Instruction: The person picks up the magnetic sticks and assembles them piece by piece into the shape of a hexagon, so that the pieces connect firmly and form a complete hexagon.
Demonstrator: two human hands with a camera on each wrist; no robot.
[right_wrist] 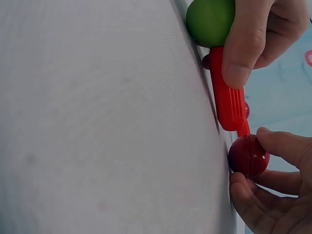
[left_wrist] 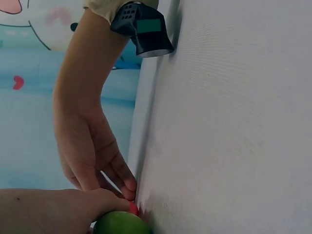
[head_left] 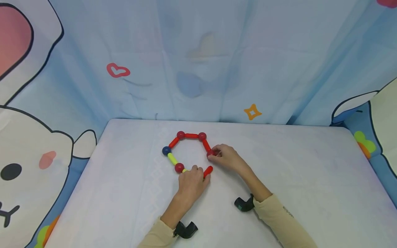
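My left hand (head_left: 193, 182) pinches a red magnetic-looking rod (head_left: 208, 171) whose free end points toward my right hand (head_left: 227, 158). A green ball (right_wrist: 210, 22) sits at that rod's other end; the left hand hides it in the head view. With thumb and fingers, the right hand holds a red ball (right_wrist: 249, 156) at the end of a chain. Up from that ball run red rods (head_left: 191, 136) and two red balls (head_left: 202, 136), then a blue ball (head_left: 166, 150). Past the blue ball come a yellow rod (head_left: 172, 159) and another red ball (head_left: 179, 167). A small gap separates the held rod from the held ball.
The pieces lie on a white-covered table (head_left: 310, 172). Behind its far edge hangs a blue cartoon curtain (head_left: 217, 62). Black wrist cameras (head_left: 186, 230) stick out inward from both forearms, close above the tabletop.
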